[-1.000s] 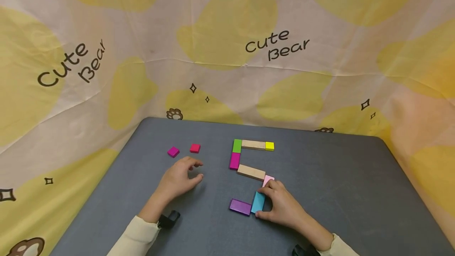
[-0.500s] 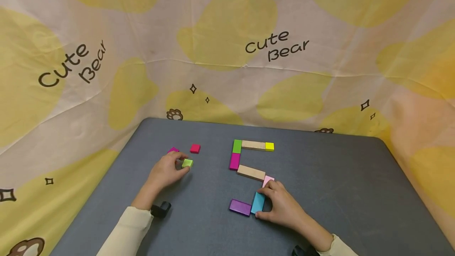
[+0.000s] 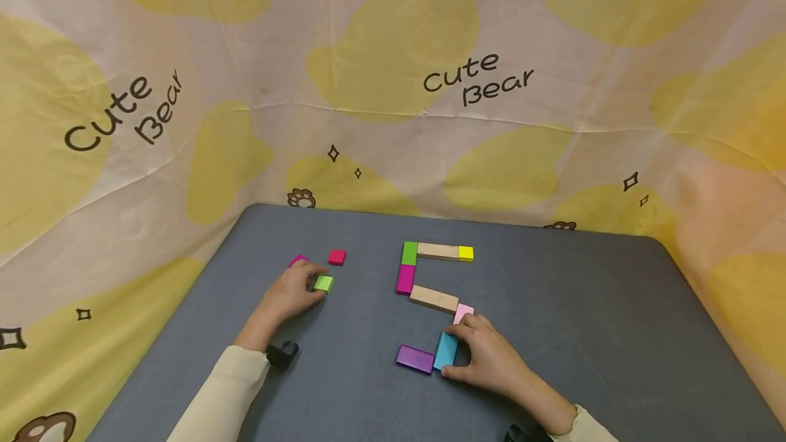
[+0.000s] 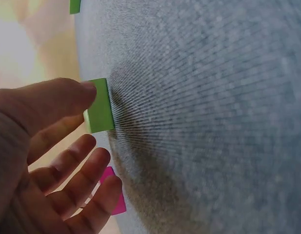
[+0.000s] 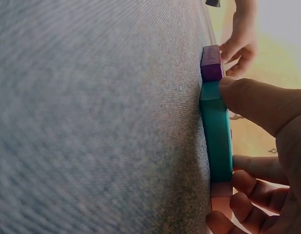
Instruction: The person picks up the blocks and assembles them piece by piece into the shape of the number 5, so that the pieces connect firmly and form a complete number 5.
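My left hand [image 3: 293, 293] pinches a small light green block [image 3: 323, 284] on the left of the table; in the left wrist view its thumb lies on the near side of the green block [image 4: 100, 107]. A magenta block [image 3: 299, 260] is partly hidden behind that hand, and a red block [image 3: 337, 257] lies just beyond. My right hand [image 3: 488, 353] grips a blue block [image 3: 445, 351] by its two ends, thumb at the near end. The blue block touches a purple block [image 3: 415, 359] on its left. A pink block [image 3: 464, 312] shows past the right fingertips.
Beyond the right hand, a wooden plank [image 3: 434, 298], a magenta block [image 3: 405, 279], a green block [image 3: 409, 253], another wooden plank [image 3: 438, 251] and a yellow block [image 3: 466, 254] continue the bent line. A patterned cloth [image 3: 393, 87] hangs behind the grey table [image 3: 583, 305].
My left hand has moved left and now pinches the light green block, which was out of sight a second ago. The right hand has stayed in place on the blue block.
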### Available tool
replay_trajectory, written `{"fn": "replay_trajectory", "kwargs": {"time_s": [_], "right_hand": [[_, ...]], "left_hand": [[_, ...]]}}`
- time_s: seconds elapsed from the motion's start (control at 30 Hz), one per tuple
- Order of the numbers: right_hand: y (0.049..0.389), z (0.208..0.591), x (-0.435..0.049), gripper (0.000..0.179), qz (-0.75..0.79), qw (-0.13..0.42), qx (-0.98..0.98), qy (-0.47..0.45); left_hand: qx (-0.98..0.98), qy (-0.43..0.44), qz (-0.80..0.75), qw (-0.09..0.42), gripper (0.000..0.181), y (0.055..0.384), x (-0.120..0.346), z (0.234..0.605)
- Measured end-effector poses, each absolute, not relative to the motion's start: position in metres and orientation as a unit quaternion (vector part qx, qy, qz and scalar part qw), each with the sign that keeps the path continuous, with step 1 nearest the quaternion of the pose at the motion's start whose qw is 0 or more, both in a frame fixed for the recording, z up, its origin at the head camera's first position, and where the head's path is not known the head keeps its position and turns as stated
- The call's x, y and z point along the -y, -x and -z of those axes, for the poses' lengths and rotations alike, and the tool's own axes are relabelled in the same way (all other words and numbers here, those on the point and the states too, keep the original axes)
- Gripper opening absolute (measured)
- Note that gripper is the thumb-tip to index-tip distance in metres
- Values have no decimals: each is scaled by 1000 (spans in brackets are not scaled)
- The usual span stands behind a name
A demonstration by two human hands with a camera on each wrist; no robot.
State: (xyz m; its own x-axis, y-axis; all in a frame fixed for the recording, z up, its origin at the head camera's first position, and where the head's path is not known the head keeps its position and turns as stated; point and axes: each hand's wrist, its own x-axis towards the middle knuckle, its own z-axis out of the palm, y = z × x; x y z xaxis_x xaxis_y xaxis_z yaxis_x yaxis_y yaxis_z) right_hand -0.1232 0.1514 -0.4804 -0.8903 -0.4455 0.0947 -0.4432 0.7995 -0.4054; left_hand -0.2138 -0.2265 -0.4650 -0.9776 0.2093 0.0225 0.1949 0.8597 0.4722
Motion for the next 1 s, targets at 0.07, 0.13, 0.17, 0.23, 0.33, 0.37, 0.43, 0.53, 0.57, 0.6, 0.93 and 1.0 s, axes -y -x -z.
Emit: {"fn": "replay_trajectory", "kwargs": {"time_s": [0.07,0.13,0.17,0.23,0.33,0.37,0.43,0.53,0.57,0.6,0.93,1.0], "right_hand": [[123,481,-151,59,213,4,-949,234],[124,481,-151,59,212,6,-949,234],[124,481,-151,59,211,8,-949,234],[124,481,-151,59,212,9,-949,235],[124,481,-151,59,214,11,-948,235],[124,481,-151,59,215,11,-948,235],[124,480,-151,59,217,13,-948,234],[124,480,-152,59,219,17,-948,232],[124,480,-152,59,220,17,-947,232],[124,480,-152,59,221,17,-947,232],[125,481,-152,59,225,16,-946,233],[125,481,-152,59,225,14,-946,234]], "left_hand": [[-963,-106,-247,19,38,215,226,466],[-962,-108,-249,21,36,216,226,468],[-962,-108,-249,22,35,217,226,468],[-962,-109,-250,24,34,218,226,469],[-962,-110,-248,22,33,219,226,470],[-962,-110,-247,20,32,219,226,471],[-963,-110,-247,16,32,219,225,471],[-963,-117,-242,8,31,218,224,471],[-963,-119,-240,6,31,217,223,471],[-964,-120,-239,3,31,217,223,471],[-960,-154,-236,-14,28,204,207,465],[-958,-161,-236,-14,27,201,203,462]]}}
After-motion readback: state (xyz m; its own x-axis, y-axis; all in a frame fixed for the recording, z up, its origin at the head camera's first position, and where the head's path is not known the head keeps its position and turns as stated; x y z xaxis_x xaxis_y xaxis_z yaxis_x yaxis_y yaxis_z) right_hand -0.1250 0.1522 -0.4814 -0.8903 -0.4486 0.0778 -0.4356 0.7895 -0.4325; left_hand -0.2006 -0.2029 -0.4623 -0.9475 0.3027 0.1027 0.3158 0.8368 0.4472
